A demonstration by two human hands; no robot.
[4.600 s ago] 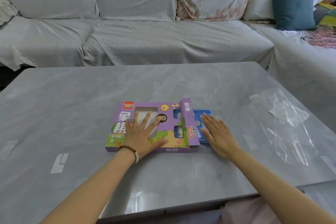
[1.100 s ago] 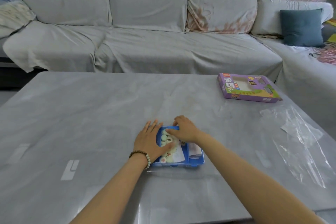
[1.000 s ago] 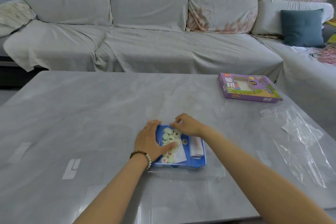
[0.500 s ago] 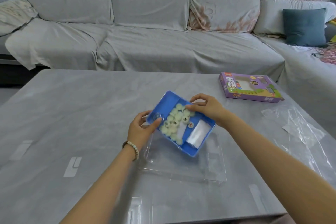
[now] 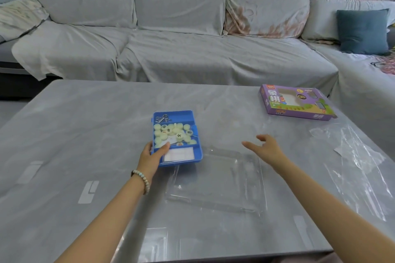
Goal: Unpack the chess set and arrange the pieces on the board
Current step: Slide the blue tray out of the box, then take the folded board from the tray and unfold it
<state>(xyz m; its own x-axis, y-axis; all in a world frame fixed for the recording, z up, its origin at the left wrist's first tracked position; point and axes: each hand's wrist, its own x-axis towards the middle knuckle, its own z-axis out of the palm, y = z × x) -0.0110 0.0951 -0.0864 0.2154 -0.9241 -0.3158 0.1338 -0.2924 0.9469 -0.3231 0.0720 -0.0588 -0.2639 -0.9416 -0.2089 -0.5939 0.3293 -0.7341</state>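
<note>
Unpacking stage. The blue tray [image 5: 176,137] lay on the grey table [image 5: 85,126], a little left of centre, with its lid off; the clear lid [image 5: 215,183] rested on the table just near and right of it, the tray's near edge appearing to overlap the lid's far-left corner. The left hand [image 5: 152,155] held the tray at its near-left corner, thumb over the rim and the remaining fingers hidden beneath or behind the wall, so the grip was closed on the tray. The right hand [image 5: 265,147] hung above the table to the right of the tray, fingers [image 5: 249,145] apart and slack, holding nothing. Inside the tray, the pale round pieces [image 5: 172,133] were heaped in the middle compartment, a folded white sheet [image 5: 179,154], probably the board, occupied the near compartment, and small metal rings [image 5: 160,118] lay in the far one. The purple box [image 5: 296,102] stood well apart at the far right, with loose plastic wrap [image 5: 352,156] near it. No board was yet laid out. The next move would likely call for lifting out and unfolding the sheet, then emptying the pieces.
</note>
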